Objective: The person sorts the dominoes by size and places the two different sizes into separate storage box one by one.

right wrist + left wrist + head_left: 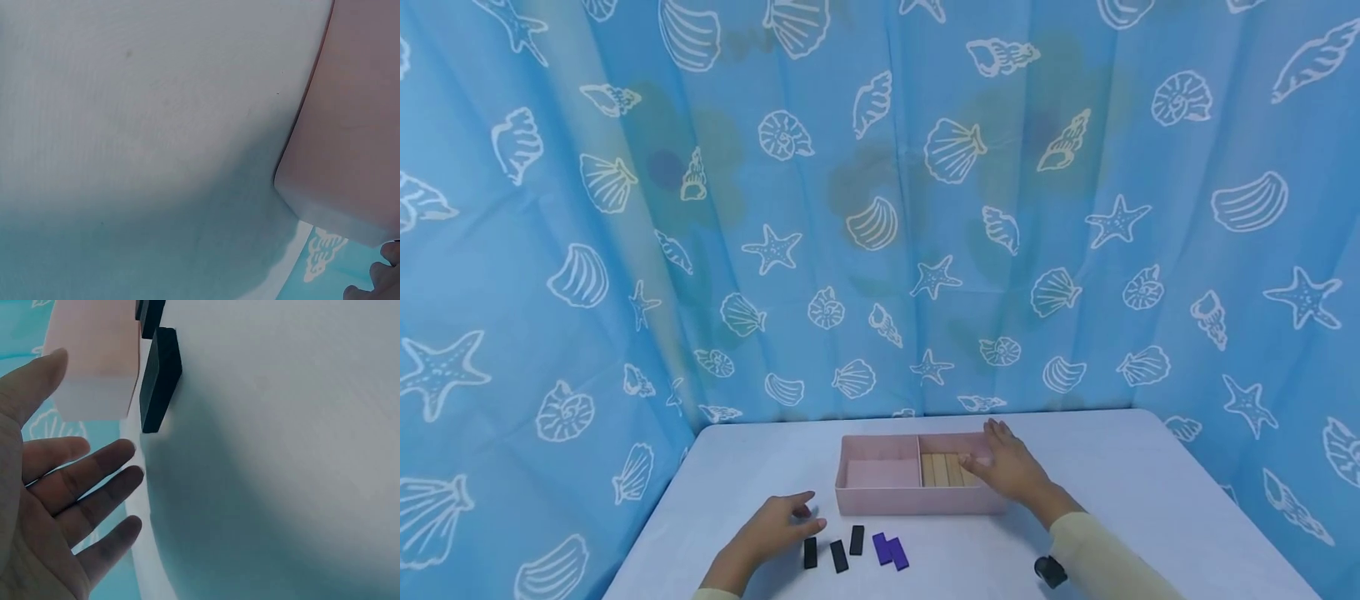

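Note:
A pink box (917, 501) with two compartments stands on the table. Several light wooden blocks (942, 470) lie side by side in its right compartment, partly covered by my right hand (1011, 467). That hand reaches over the box's right end, fingers extended and thumb apart; its fingertips show at the lower right of the right wrist view. My left hand (775, 527) hovers left of the box with fingers spread and nothing in them. Closest to it is a black block (160, 381), with two more black blocks (838, 556) to the right. Beyond these lie two purple blocks (882, 548), touching.
A white cloth covers the table (760, 450). Blue curtains (880, 208) with shell prints hang behind and at the sides. A small black object (1050, 572) sits beside the right sleeve (1105, 554). The box's left compartment (882, 473) shows its bare floor.

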Motion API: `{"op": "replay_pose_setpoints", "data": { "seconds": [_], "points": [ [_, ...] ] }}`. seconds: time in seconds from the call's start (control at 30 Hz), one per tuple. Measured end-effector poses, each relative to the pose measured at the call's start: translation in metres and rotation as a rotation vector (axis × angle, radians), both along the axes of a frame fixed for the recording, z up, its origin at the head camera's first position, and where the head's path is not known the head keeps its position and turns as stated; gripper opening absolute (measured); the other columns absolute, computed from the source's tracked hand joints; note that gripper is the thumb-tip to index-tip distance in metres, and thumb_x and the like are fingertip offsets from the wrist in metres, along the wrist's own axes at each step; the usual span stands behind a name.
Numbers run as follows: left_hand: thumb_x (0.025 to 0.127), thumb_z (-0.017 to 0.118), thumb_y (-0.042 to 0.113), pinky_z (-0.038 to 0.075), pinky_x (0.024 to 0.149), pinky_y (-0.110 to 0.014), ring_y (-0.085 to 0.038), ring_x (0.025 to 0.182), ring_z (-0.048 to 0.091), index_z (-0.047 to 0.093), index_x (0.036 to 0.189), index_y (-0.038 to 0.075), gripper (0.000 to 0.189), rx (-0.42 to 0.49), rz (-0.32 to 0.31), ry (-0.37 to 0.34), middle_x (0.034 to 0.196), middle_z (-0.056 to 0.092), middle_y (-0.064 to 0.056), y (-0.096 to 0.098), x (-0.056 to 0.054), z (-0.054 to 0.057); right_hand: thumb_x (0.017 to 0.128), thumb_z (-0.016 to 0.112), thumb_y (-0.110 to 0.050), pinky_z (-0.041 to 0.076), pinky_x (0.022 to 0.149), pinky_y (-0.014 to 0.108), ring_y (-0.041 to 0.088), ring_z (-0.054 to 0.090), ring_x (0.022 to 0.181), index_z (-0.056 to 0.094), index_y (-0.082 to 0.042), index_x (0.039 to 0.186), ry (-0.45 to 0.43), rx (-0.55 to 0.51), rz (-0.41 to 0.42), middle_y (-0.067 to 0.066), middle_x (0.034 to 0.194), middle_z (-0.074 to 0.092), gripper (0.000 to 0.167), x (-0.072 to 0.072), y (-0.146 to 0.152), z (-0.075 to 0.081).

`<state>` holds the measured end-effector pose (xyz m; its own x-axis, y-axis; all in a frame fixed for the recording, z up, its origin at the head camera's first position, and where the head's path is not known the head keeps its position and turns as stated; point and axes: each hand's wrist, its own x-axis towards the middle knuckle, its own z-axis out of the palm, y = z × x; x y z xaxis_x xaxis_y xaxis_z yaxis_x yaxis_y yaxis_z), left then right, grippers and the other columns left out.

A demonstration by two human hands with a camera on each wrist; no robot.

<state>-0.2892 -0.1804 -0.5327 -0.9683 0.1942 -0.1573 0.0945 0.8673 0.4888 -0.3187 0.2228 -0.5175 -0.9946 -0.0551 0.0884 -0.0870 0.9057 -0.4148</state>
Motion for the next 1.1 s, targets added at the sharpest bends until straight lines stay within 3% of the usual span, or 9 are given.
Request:
{"op": "replay_pose_setpoints", "data": {
  "seconds": [0.17, 0.4, 0.7, 0.9, 1.1],
  "points": [
    [0.077, 0.076, 0.053, 0.048, 0.087, -0.057, -0.028, 0.094, 0.063, 0.061, 0.128, 0.004, 0.072, -0.020, 0.032, -0.021, 0.096, 0.067, -0.004, -0.008, 0.008, -0.001, 0.077, 0.036, -0.087, 0.017, 0.110, 0.061, 0.041, 0.009, 0.144, 0.021, 0.003, 0.152, 0.029, 0.050, 0.034, 0.022, 0.158, 0.016, 0.118, 0.002, -0.001, 0.001],
    [0.071, 0.084, 0.044, 0.049, 0.086, -0.055, -0.024, 0.087, 0.060, 0.067, 0.114, 0.007, 0.060, -0.019, 0.076, -0.068, 0.091, 0.063, -0.004, -0.011, 0.023, 0.000, 0.085, 0.040, -0.078, 0.008, 0.113, 0.059, 0.041, 0.008, 0.145, 0.024, 0.008, 0.149, 0.041, 0.129, 0.078, 0.025, 0.156, 0.019, 0.108, 0.003, 0.000, -0.001],
    [0.062, 0.090, 0.041, 0.043, 0.095, -0.058, -0.031, 0.100, 0.059, 0.068, 0.113, 0.006, 0.066, -0.016, 0.136, -0.092, 0.102, 0.065, -0.007, -0.006, 0.029, 0.003, 0.089, 0.046, -0.070, 0.007, 0.115, 0.057, 0.040, 0.005, 0.145, 0.017, 0.008, 0.151, 0.013, 0.163, 0.110, 0.025, 0.158, 0.012, 0.104, 0.001, -0.001, -0.001],
    [0.062, 0.090, 0.041, 0.041, 0.097, -0.059, -0.037, 0.112, 0.056, 0.067, 0.117, 0.006, 0.069, -0.014, 0.160, -0.096, 0.110, 0.065, -0.010, -0.007, 0.035, -0.001, 0.087, 0.045, -0.073, 0.008, 0.114, 0.057, 0.040, 0.005, 0.145, 0.016, 0.007, 0.151, 0.017, 0.184, 0.110, 0.024, 0.158, 0.012, 0.107, 0.001, -0.003, -0.006],
    [0.065, 0.089, 0.039, 0.043, 0.095, -0.058, -0.038, 0.110, 0.057, 0.068, 0.114, 0.004, 0.064, -0.016, 0.166, -0.085, 0.109, 0.064, -0.012, -0.007, 0.036, -0.001, 0.088, 0.043, -0.072, 0.010, 0.114, 0.056, 0.041, 0.007, 0.145, 0.017, 0.009, 0.150, 0.063, 0.177, 0.105, 0.026, 0.157, 0.013, 0.105, -0.001, -0.005, -0.006]
  ]
}}
